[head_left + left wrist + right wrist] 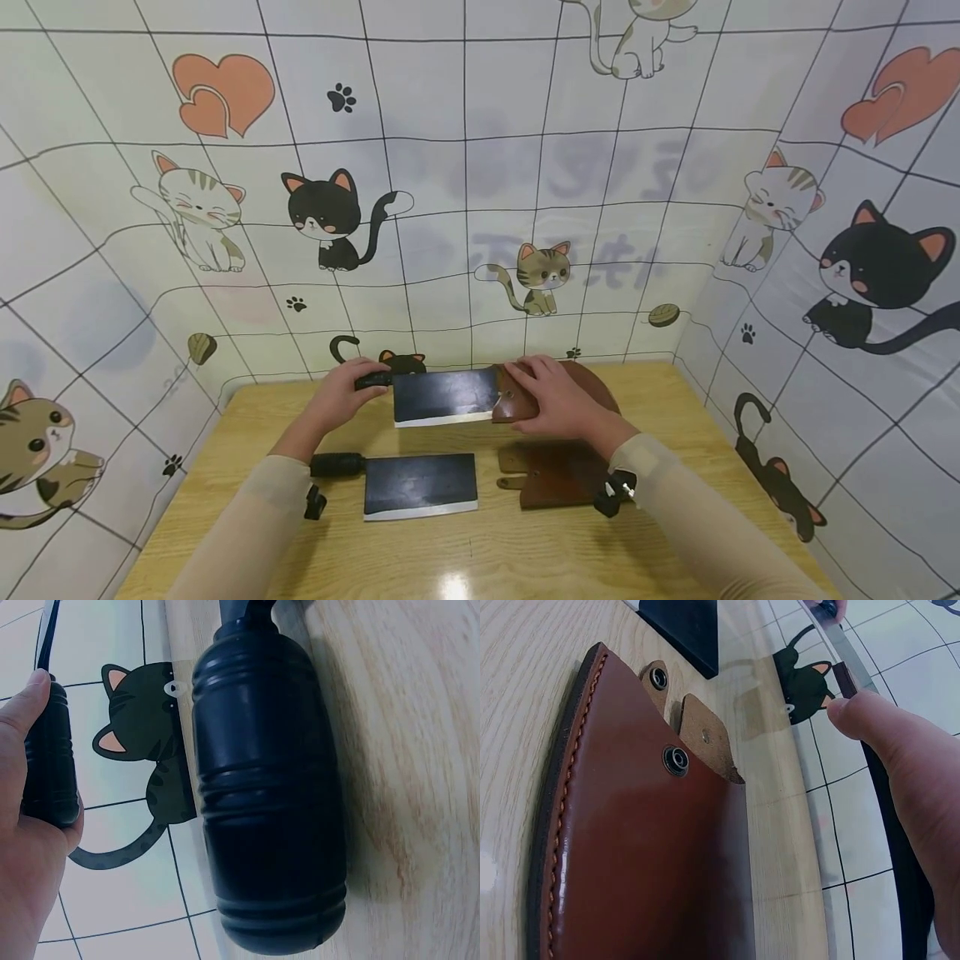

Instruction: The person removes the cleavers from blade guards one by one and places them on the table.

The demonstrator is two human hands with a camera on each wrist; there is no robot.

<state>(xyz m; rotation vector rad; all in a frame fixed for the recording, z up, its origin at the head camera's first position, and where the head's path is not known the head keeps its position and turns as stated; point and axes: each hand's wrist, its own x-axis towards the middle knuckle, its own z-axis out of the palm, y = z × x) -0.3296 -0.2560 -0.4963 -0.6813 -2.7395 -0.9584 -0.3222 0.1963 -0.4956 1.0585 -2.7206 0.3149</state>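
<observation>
In the head view my left hand [341, 398] grips the black handle of a raised cleaver [446, 393], its wide dark blade pointing right. My right hand [558, 400] holds a brown leather sheath [516, 406] at the blade's far end, thumb near its edge. How far the blade sits inside is hidden. Below lies a second cleaver [420, 485], flat on the table; its ribbed black handle [270, 772] fills the left wrist view. Right of it rests another brown sheath [645, 847], with stitching, a metal snap and strap tabs showing in the right wrist view.
A wooden table [465, 558] bears everything. A rounded brown shape [592, 383] shows behind my right hand; whether it belongs to the held sheath, I cannot tell. White cloth walls [465, 183] printed with cats stand at the back and both sides.
</observation>
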